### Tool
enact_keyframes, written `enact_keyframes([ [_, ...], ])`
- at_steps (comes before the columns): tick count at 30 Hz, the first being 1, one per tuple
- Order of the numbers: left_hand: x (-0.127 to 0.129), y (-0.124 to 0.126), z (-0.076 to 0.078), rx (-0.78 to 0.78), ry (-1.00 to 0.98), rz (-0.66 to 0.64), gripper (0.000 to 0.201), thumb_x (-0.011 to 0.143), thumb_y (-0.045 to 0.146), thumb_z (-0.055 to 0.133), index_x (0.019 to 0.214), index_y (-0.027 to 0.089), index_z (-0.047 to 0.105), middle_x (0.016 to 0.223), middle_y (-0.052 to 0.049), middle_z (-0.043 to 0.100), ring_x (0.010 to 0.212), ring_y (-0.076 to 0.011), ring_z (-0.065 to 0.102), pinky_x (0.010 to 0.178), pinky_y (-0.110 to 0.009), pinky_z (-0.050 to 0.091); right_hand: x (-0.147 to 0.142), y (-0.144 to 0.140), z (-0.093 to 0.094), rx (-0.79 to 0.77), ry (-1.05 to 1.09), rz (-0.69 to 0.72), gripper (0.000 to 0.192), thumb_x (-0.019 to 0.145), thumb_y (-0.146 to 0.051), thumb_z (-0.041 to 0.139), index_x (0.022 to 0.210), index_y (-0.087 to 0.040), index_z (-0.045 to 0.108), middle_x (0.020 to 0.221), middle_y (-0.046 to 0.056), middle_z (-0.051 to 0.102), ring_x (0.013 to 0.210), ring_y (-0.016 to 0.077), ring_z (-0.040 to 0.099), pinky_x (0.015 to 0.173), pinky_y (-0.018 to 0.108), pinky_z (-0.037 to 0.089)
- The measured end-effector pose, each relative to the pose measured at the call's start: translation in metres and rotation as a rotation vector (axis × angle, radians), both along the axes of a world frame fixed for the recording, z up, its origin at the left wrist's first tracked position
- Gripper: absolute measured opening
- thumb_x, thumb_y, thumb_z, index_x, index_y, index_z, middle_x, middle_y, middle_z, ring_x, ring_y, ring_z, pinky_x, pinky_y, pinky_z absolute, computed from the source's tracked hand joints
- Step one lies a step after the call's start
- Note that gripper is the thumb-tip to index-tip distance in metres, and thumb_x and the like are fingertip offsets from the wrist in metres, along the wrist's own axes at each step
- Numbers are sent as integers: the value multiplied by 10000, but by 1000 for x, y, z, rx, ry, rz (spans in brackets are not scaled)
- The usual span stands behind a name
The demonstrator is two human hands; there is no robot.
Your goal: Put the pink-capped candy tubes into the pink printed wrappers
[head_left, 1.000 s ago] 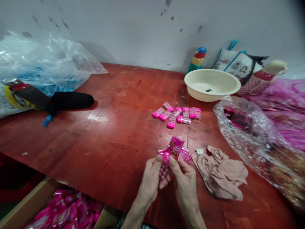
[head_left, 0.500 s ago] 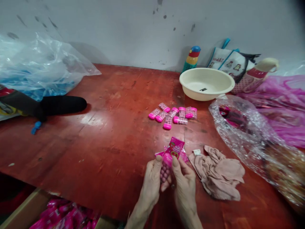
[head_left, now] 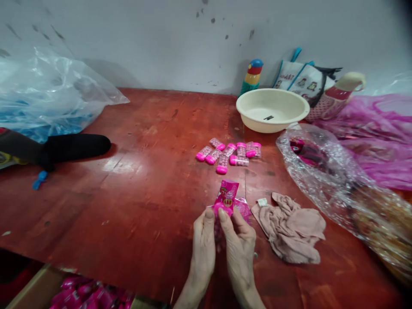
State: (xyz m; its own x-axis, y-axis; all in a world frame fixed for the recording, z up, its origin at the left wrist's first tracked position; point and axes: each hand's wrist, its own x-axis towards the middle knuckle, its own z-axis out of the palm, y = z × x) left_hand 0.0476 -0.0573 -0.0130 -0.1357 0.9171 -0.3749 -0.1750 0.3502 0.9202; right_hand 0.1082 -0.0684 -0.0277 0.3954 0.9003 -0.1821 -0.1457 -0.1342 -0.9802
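My left hand [head_left: 204, 246] and my right hand [head_left: 238, 249] meet near the table's front edge, both gripping one small clear candy tube [head_left: 222, 212] with a pink cap. A pink printed wrapper [head_left: 228, 194] sticks up from the tube's cap end, above my fingertips. The tube's lower part is mostly hidden between my fingers. Several more pink-capped candy tubes [head_left: 228, 153] lie loose on the red table [head_left: 144, 180] farther back.
A pinkish cloth [head_left: 291, 227] lies right of my hands. A cream bowl [head_left: 272, 109] stands at the back, a clear plastic bag [head_left: 337, 184] of goods at the right. A black object [head_left: 74, 145] and a big plastic bag [head_left: 54, 94] sit left. A box of pink packets [head_left: 83, 296] is below.
My hands have closed more tightly around the tube, and the wrapper now stands more upright. The view has shifted slightly, so everything sits a little left.
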Motion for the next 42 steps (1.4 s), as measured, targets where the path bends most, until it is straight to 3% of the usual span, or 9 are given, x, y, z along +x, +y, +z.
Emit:
enact_keyframes([
  [6,-17,9,-4,191,11,-68,204,767,340,632,827,147,657,745,-15,657,691,-140,581,653,-216,446,21,1,18,46,-282,196,234,833,-386,540,874,-182,647,827,37,648,743,173,585,667,260,466],
  [13,-21,16,-9,127,-152,-24,87,746,247,663,766,167,634,667,34,622,564,-77,539,573,-177,443,24,-12,-7,-4,-335,210,355,817,-521,506,964,-224,635,835,37,672,768,195,606,623,254,495],
  [16,-27,23,-5,253,-95,32,184,751,210,660,933,196,634,858,1,663,756,-109,595,701,-191,462,25,-14,-8,-32,-303,251,356,835,-524,474,958,-228,630,818,38,667,755,196,609,617,257,499],
  [18,-33,29,1,332,-23,-49,264,745,185,664,1005,206,625,940,-15,654,845,-128,591,757,-204,453,27,-14,-4,-46,-272,313,347,856,-505,446,936,-221,628,773,33,654,707,189,602,602,262,497],
  [22,-46,41,15,383,91,-352,20,773,172,629,777,164,647,781,-2,605,748,-121,552,707,-208,428,33,-13,6,-39,-238,357,293,860,-465,472,922,-214,611,776,23,632,711,176,584,635,261,490],
  [28,-54,50,16,217,-69,-582,139,814,220,574,707,137,603,616,23,494,559,-89,427,539,-207,346,38,-7,16,-81,35,648,279,912,-430,397,837,-202,539,674,-31,549,531,92,505,507,190,432],
  [31,-48,48,10,238,-126,-493,133,828,195,550,723,144,615,662,12,523,596,-95,450,572,-208,363,38,-3,15,-83,103,665,271,916,-421,395,843,-193,522,678,-35,536,522,80,492,490,179,407],
  [36,-39,41,0,444,-50,-249,122,819,147,554,759,166,659,885,-34,611,855,-157,546,769,-249,406,34,-1,6,-81,-77,474,243,877,-409,487,857,-181,565,631,-40,503,529,88,447,502,198,372],
  [42,-38,38,-12,305,-204,-72,66,758,203,645,776,146,672,849,-36,635,794,-136,579,738,-229,445,36,-1,-1,-108,97,316,346,724,-388,692,978,-196,557,723,-41,537,597,87,465,539,184,396],
])
